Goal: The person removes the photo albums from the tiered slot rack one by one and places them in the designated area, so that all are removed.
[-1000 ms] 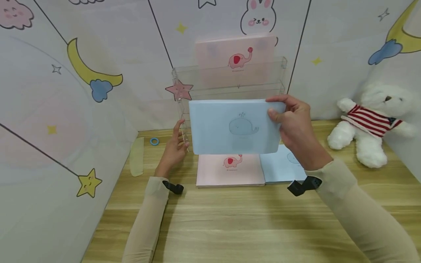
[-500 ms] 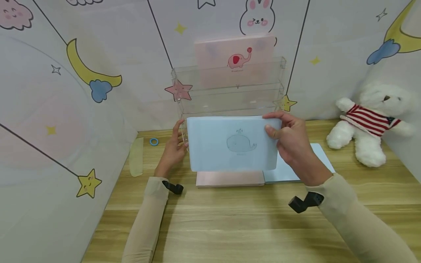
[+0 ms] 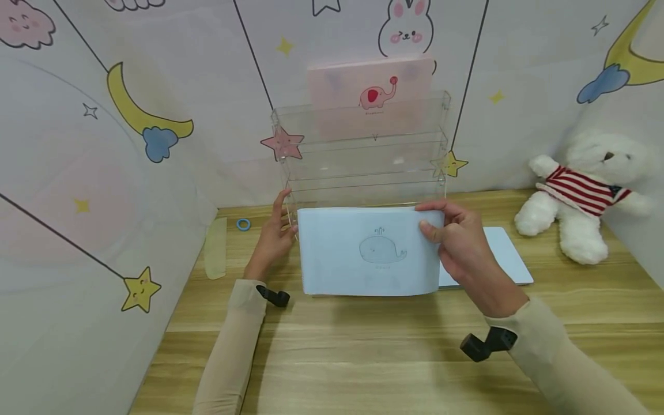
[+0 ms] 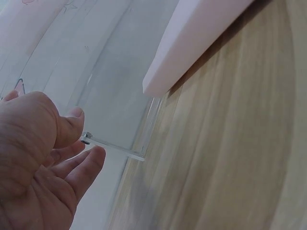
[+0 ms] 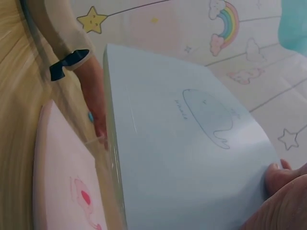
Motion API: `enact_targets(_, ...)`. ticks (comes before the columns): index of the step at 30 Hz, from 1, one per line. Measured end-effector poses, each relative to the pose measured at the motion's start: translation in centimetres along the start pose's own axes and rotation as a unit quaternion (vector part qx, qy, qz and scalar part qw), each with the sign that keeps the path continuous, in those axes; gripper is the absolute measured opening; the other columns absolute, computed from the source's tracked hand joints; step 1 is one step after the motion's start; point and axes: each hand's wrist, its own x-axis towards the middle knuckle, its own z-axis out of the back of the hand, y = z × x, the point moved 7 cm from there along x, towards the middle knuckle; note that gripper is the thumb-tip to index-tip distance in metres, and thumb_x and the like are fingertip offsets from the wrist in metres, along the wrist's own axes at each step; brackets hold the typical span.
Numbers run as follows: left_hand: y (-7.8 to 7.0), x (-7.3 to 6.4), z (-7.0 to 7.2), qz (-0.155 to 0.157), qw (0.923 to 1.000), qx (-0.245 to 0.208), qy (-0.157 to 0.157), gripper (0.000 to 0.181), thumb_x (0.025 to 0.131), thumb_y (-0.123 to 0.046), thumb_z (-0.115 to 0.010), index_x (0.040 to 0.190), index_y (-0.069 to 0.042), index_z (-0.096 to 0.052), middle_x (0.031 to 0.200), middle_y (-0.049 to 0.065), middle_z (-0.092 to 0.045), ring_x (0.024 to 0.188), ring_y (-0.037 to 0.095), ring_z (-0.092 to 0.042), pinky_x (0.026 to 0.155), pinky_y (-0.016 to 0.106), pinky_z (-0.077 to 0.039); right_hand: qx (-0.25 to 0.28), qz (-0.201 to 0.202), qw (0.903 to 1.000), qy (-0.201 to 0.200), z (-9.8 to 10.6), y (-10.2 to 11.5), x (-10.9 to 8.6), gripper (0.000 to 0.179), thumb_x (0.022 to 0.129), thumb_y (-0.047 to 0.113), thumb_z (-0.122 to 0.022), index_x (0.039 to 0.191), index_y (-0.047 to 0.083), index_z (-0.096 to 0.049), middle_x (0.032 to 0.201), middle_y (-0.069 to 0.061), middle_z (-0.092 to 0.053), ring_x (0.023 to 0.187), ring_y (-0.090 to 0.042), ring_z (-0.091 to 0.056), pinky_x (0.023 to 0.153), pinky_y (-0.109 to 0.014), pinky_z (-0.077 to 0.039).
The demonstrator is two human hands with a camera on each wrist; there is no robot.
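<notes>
My right hand [image 3: 461, 245] pinches the right end of a light-blue notebook [image 3: 337, 253] with a whale drawing, thumb on its front cover. The notebook is held tilted in front of the clear acrylic rack [image 3: 363, 161], overlapping its lowest tier in the head view. With thumb and fingers, my left hand [image 3: 272, 237] grips the left side of this rack; the left wrist view shows the fingertips at the panel's edge [image 4: 115, 149]. A pink elephant notebook [image 3: 337, 86] stands in the rack's top tier. Another pink notebook [image 5: 62, 158] lies on the table, mostly hidden behind the held one in the head view.
A second light-blue notebook [image 3: 505, 253] lies on the wooden table [image 3: 363, 357], right of the pink one. A white teddy bear [image 3: 570, 202] sits at the right. At left are a blue ring [image 3: 243, 224] and a pale yellow strip [image 3: 215, 248]. A printed cloth wall [image 3: 223, 69] stands behind.
My right hand has lowered the light-blue notebook from the rack's middle tiers to in front of its lowest tier, now covering the pink notebook on the table. The left hand stays put.
</notes>
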Motion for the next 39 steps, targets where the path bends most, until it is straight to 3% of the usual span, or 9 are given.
enact_targets(17,-0.1,0.0,0.1,0.007,0.9999,0.012,0.001,0.096,0.105,0.004,-0.06,0.167,-0.05,-0.011,0.158,0.031,-0.048,0.143,0.049,-0.059,0.111,0.058,-0.057,0.011,-0.058,0.9981,0.019,0.9,-4.8,-2.7,0.048,0.1,-0.012,-0.062,0.093,0.032,-0.081,0.115,0.01,-0.065,0.114,-0.008,-0.062,0.097,-0.018,-0.056)
enact_targets(25,-0.1,-0.1,0.1,0.012,0.9998,0.017,0.0,0.098,0.105,0.005,-0.06,0.166,-0.055,-0.011,0.157,0.031,-0.049,0.143,0.05,-0.058,0.111,0.059,-0.057,0.011,-0.113,0.9932,0.027,0.9,-7.5,-3.8,0.045,0.101,-0.01,-0.06,0.098,0.029,-0.081,0.138,0.008,-0.051,0.128,-0.009,-0.047,0.1,-0.013,-0.052)
enact_targets(28,-0.1,-0.1,0.1,0.012,0.9998,0.017,0.0,0.1,0.105,0.005,-0.06,0.165,-0.057,-0.011,0.157,0.031,-0.049,0.143,0.05,-0.058,0.111,0.059,-0.057,0.006,-0.128,0.9913,0.029,0.9,-8.3,-4.2,0.044,0.102,-0.009,-0.06,0.097,0.03,-0.08,0.144,0.005,-0.047,0.127,-0.008,-0.049,0.099,-0.013,-0.052)
enact_targets(33,-0.1,-0.2,0.1,0.011,0.9998,0.014,-0.002,0.1,0.105,0.005,-0.06,0.165,-0.058,-0.011,0.156,0.031,-0.049,0.143,0.051,-0.058,0.111,0.059,-0.057,-0.001,-0.141,0.9896,0.03,1.0,-9.6,-4.7,0.038,0.101,-0.007,-0.062,0.101,0.027,-0.079,0.126,0.006,-0.06,0.108,-0.007,-0.065,0.094,-0.016,-0.056)
enact_targets(39,0.0,-0.2,0.1,0.007,1.0,0.005,0.0,0.098,0.105,0.005,-0.059,0.166,-0.055,-0.012,0.155,0.03,-0.05,0.143,0.049,-0.058,0.11,0.06,-0.058,0.002,-0.164,0.9861,0.028,0.8,-11.2,-5.3,0.033,0.101,-0.007,-0.063,0.104,0.022,-0.079,0.109,0.008,-0.071,0.098,-0.007,-0.07,0.09,-0.018,-0.059)
